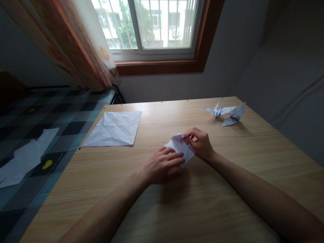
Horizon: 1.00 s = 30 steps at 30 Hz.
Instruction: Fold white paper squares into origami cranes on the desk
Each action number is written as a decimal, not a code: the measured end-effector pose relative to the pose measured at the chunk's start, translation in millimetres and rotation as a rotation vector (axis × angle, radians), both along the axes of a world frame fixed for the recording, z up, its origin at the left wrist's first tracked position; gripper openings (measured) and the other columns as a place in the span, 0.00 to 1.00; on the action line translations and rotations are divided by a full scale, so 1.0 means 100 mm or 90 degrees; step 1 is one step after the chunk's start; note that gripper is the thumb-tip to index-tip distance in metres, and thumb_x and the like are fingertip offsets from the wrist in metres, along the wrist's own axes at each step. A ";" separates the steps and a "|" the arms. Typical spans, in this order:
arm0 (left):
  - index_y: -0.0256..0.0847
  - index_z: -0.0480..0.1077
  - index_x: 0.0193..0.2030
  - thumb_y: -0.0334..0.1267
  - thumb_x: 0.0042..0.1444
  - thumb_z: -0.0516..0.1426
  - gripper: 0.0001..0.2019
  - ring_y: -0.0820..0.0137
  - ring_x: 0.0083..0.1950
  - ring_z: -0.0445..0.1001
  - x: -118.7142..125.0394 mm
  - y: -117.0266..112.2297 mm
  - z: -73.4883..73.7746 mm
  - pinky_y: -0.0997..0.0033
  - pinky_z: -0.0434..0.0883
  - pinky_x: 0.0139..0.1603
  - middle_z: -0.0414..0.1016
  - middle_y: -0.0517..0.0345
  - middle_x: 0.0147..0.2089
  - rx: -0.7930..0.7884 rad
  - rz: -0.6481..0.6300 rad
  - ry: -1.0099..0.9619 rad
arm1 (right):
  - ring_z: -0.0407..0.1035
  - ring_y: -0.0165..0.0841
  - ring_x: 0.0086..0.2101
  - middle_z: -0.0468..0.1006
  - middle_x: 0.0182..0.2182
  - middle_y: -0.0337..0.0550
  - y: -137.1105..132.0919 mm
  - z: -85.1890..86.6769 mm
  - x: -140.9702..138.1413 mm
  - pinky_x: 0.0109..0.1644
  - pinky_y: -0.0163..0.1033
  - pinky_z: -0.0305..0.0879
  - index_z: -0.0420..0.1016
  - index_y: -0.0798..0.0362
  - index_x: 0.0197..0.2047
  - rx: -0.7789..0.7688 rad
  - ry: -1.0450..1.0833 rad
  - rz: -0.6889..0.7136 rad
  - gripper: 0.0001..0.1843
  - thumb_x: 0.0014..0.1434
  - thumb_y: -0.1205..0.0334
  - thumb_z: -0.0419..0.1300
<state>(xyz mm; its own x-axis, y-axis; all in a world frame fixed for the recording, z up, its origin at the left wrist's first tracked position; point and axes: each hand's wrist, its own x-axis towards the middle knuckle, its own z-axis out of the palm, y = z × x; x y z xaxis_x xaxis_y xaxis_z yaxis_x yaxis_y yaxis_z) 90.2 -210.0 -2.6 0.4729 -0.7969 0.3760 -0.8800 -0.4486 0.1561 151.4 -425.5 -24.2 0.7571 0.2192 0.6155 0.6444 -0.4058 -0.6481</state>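
Note:
A partly folded white paper (180,145) lies in the middle of the wooden table (157,202). My left hand (163,165) rests flat on its near left part, fingers stretched out and pressing it down. My right hand (201,143) sits on the paper's right side, thumb and fingers pinched on its upper flap. Both forearms reach in from the bottom of the view.
A creased square sheet of white paper (113,128) lies flat at the table's far left. Two folded paper cranes (219,110) (235,115) stand at the far right. A bed with a checked cover (37,135) and loose paper (22,158) is to the left; a window (152,27) is behind.

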 end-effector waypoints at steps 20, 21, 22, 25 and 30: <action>0.41 0.79 0.37 0.35 0.59 0.59 0.06 0.70 0.32 0.77 0.14 0.05 -0.13 0.72 0.72 0.35 0.81 0.55 0.33 -0.258 0.246 0.119 | 0.74 0.34 0.31 0.81 0.29 0.43 0.07 -0.09 -0.08 0.41 0.38 0.67 0.78 0.51 0.33 -0.174 -0.087 0.189 0.08 0.62 0.64 0.59; 0.41 0.79 0.38 0.35 0.59 0.58 0.07 0.71 0.30 0.77 0.14 0.05 -0.12 0.73 0.72 0.34 0.80 0.56 0.32 -0.250 0.266 0.147 | 0.73 0.33 0.30 0.80 0.27 0.43 0.06 -0.07 -0.09 0.39 0.37 0.66 0.78 0.52 0.32 -0.180 -0.064 0.185 0.09 0.62 0.62 0.59; 0.41 0.79 0.39 0.36 0.59 0.58 0.07 0.72 0.29 0.76 0.14 0.04 -0.11 0.74 0.71 0.33 0.80 0.57 0.32 -0.250 0.284 0.176 | 0.72 0.33 0.29 0.79 0.26 0.43 0.06 -0.05 -0.10 0.37 0.36 0.65 0.78 0.52 0.32 -0.182 -0.035 0.177 0.10 0.62 0.60 0.59; 0.41 0.77 0.45 0.34 0.57 0.59 0.10 0.73 0.29 0.76 0.16 0.03 -0.08 0.76 0.71 0.32 0.80 0.58 0.33 -0.276 0.320 0.263 | 0.71 0.31 0.27 0.79 0.27 0.43 0.07 0.01 -0.12 0.33 0.35 0.63 0.78 0.54 0.36 -0.152 0.079 0.152 0.09 0.63 0.60 0.58; 0.39 0.74 0.50 0.34 0.53 0.62 0.16 0.72 0.29 0.75 0.20 0.05 -0.10 0.75 0.71 0.31 0.80 0.57 0.33 -0.318 0.354 0.349 | 0.73 0.32 0.27 0.81 0.28 0.41 0.11 0.03 -0.13 0.33 0.35 0.66 0.76 0.53 0.47 -0.068 0.233 0.128 0.13 0.60 0.62 0.59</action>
